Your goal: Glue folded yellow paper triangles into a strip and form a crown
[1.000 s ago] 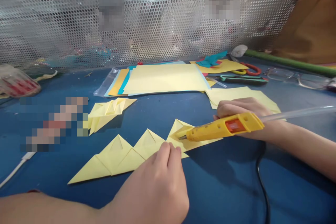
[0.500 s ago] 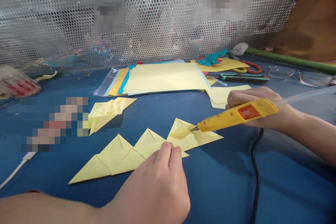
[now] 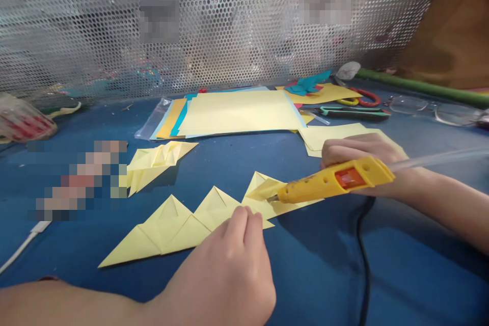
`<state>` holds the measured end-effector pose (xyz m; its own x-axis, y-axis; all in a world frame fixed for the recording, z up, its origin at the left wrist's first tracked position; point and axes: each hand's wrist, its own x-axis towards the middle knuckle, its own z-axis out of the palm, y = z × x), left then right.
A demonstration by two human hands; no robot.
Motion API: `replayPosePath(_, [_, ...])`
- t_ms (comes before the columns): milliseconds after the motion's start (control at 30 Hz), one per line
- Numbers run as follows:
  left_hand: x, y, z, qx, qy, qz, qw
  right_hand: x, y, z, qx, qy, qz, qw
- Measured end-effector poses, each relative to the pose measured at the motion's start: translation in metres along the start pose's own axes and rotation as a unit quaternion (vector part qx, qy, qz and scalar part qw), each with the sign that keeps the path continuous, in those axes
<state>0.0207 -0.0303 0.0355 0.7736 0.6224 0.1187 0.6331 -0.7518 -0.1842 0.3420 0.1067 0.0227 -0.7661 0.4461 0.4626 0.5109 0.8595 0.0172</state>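
A yellow glue gun [image 3: 324, 183] is gripped in my right hand [image 3: 367, 155], a clear glue stick [image 3: 439, 157] sticking out of its back. Its metal nozzle touches or nearly touches a folded yellow paper piece [image 3: 263, 191] at the right end of a row. My left hand [image 3: 237, 260] pinches the paper near where that piece meets the joined folded paper strip [image 3: 168, 229]; the fingertips hide the joint. Behind to the left lies another folded yellow paper piece [image 3: 162, 160].
Coloured paper sheets [image 3: 240, 112] lie at the back, with more cut yellow paper [image 3: 336, 135] behind my right hand. A cutter [image 3: 355, 112], scissors [image 3: 367, 98] and glasses [image 3: 408, 105] sit at the back right. The gun's black cord [image 3: 362, 254] crosses the blue table. A perforated metal screen [image 3: 229, 25] stands behind.
My right hand has moved the glue gun a little to the left and toward me, the nozzle sliding lower on the paper. My left hand has stayed in place.
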Motion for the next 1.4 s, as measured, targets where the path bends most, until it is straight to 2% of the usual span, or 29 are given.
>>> replayPosePath(200, [0.0, 0.0, -0.003, -0.043, -0.025, -0.027, 0.998, 0.002, 0.0, 0.0, -0.01, -0.01, 0.036, 0.999])
replayPosePath(367, [-0.003, 0.001, 0.004, -0.052, -0.018, -0.021, 0.998, 0.005, -0.006, -0.004, -0.011, -0.027, 0.056, 0.998])
replayPosePath(533, [0.001, 0.0, 0.0, -0.038, -0.018, -0.013, 0.999, 0.009, -0.012, -0.001, -0.021, -0.025, 0.076, 0.997])
replayPosePath(867, [0.002, 0.001, 0.002, -0.033, -0.004, -0.022, 0.999, 0.011, -0.016, 0.005, -0.014, -0.016, 0.057, 0.998])
replayPosePath(1033, [0.002, -0.003, -0.007, -0.032, -0.026, -0.007, 0.999, 0.006, -0.002, -0.007, -0.013, -0.02, 0.057, 0.998])
replayPosePath(1167, [0.001, -0.002, -0.003, -0.04, -0.013, -0.016, 0.999, 0.003, 0.004, -0.014, -0.014, -0.019, 0.075, 0.997])
replayPosePath(1300, [0.0, 0.0, 0.002, -0.049, -0.005, -0.023, 0.999, 0.004, 0.005, -0.013, 0.01, -0.032, 0.036, 0.999])
replayPosePath(1400, [0.0, -0.001, 0.0, -0.054, -0.014, -0.026, 0.998, 0.004, 0.007, -0.013, 0.003, -0.015, 0.021, 1.0])
